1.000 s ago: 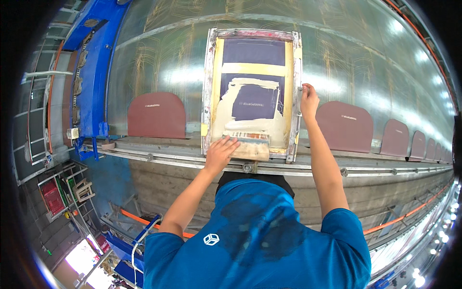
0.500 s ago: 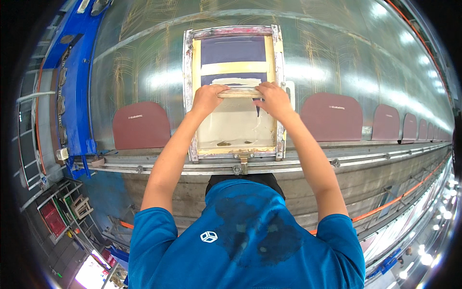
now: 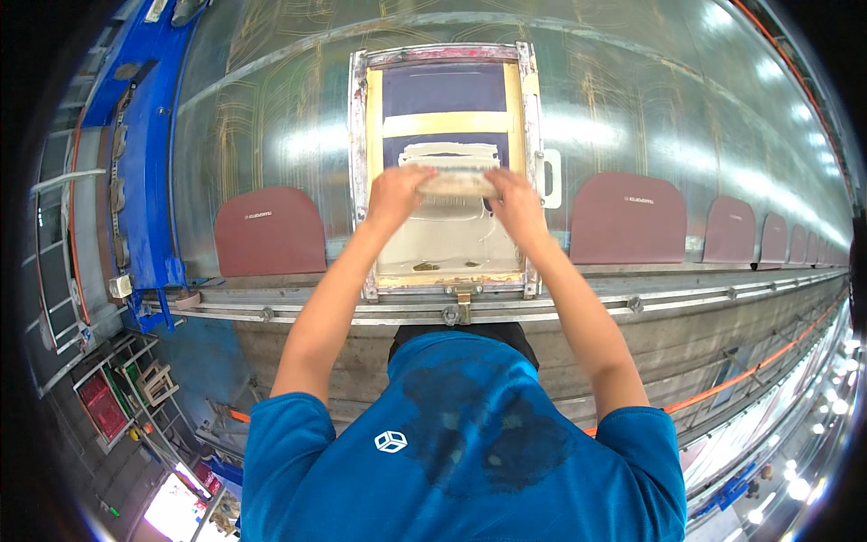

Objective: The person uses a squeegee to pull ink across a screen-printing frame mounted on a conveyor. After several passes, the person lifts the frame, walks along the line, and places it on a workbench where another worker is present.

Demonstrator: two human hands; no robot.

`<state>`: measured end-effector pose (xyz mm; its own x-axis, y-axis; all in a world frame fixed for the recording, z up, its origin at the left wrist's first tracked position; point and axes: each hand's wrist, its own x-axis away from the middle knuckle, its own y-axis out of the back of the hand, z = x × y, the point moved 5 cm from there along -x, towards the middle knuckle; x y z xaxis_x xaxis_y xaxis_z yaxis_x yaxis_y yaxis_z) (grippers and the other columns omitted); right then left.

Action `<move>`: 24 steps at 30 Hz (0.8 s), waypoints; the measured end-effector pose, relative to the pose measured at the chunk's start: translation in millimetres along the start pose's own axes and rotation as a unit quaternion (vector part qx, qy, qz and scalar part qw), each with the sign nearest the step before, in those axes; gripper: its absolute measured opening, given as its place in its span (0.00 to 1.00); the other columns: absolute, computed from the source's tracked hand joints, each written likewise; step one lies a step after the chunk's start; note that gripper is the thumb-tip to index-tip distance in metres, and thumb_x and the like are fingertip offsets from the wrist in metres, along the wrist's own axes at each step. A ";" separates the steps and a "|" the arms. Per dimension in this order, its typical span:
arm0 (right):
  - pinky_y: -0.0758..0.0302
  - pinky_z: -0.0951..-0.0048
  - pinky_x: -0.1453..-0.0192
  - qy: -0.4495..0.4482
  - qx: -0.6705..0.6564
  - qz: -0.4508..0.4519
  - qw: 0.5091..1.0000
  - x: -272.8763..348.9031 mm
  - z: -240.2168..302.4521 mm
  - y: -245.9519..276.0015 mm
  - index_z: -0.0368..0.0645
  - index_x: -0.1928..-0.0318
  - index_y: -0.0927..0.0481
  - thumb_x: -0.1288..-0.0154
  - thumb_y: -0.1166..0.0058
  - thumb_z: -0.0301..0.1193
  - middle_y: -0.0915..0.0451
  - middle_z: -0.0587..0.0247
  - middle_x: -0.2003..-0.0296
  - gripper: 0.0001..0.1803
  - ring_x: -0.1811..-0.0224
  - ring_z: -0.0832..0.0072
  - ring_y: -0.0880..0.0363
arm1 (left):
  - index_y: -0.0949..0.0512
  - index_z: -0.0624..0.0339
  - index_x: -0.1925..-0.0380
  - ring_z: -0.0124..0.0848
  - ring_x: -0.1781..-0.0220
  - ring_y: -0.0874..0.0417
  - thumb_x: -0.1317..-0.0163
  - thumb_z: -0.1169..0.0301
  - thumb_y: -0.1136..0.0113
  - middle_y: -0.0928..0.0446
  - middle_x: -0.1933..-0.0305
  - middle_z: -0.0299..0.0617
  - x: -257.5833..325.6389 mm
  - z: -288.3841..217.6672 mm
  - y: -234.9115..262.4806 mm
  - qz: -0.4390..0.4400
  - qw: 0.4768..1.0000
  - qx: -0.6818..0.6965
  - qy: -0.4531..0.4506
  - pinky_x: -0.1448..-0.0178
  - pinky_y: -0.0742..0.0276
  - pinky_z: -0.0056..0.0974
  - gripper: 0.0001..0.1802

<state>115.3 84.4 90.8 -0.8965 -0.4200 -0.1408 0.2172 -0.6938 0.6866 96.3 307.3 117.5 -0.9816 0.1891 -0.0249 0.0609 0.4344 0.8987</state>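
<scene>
Gripped at both ends, a wooden squeegee (image 3: 461, 186), blurred in my distant view, spans the middle of a cream-smeared screen frame (image 3: 358, 135). The left hand (image 3: 396, 196) is closed on its nine o'clock end, the right hand (image 3: 519, 206) on its three o'clock end. The likeliest trouble, as I judge it from here, is an uneven coat: should one hand press harder than the other, the blade could tip and leave a streak, and a dark one shows just below the right hand. Too hard a shove might also nudge the frame out of line or carry paste over the yellow strip (image 3: 445, 124) at twelve o'clock. The frame serves as a shallow tray: cream paste (image 3: 442, 242) covers its six o'clock half, broken by two dark patches near the lower edge, while a dark purple field (image 3: 442, 88) shows at twelve. Beyond the frame I see a white handle (image 3: 553, 181) at three o'clock, maroon panels (image 3: 628, 224) toward four and eight on a shiny metal table (image 3: 298, 99), and a blue machine (image 3: 144, 181) at nine. Farther off, at eight, stands a red crate (image 3: 101, 411), its contents too small for me to tell.
</scene>
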 end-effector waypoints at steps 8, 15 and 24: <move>0.24 0.59 0.38 -0.021 0.012 0.021 0.999 59.0 17.0 -14.5 0.39 0.45 0.21 0.49 0.39 0.18 0.21 0.54 0.45 0.26 0.44 0.53 0.24 | 0.13 0.51 0.56 0.40 0.48 0.15 0.54 0.82 0.37 0.15 0.50 0.38 40.9 -11.1 -8.7 0.002 1.000 -0.014 -0.015 0.44 0.19 0.43 0.23; 0.24 0.59 0.37 -0.001 0.001 0.029 1.000 20.7 6.4 -16.8 0.39 0.46 0.20 0.49 0.39 0.19 0.20 0.51 0.46 0.25 0.43 0.53 0.24 | 0.14 0.49 0.54 0.42 0.49 0.15 0.54 0.81 0.36 0.15 0.48 0.38 30.2 12.3 -8.0 0.011 1.000 0.005 -0.011 0.45 0.19 0.43 0.24; 0.26 0.57 0.37 -0.029 0.000 0.018 0.999 -3.2 9.5 -10.8 0.39 0.48 0.19 0.49 0.38 0.20 0.20 0.51 0.45 0.23 0.43 0.52 0.24 | 0.13 0.49 0.55 0.43 0.53 0.14 0.53 0.78 0.34 0.14 0.55 0.40 -7.5 6.2 11.6 0.066 0.996 -0.043 0.039 0.49 0.18 0.46 0.22</move>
<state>112.1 98.8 90.6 -0.9090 -0.4103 -0.0738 0.2506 -0.6791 0.6899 105.5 316.4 125.5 -0.9774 0.1694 0.1267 0.1777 0.3325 0.9262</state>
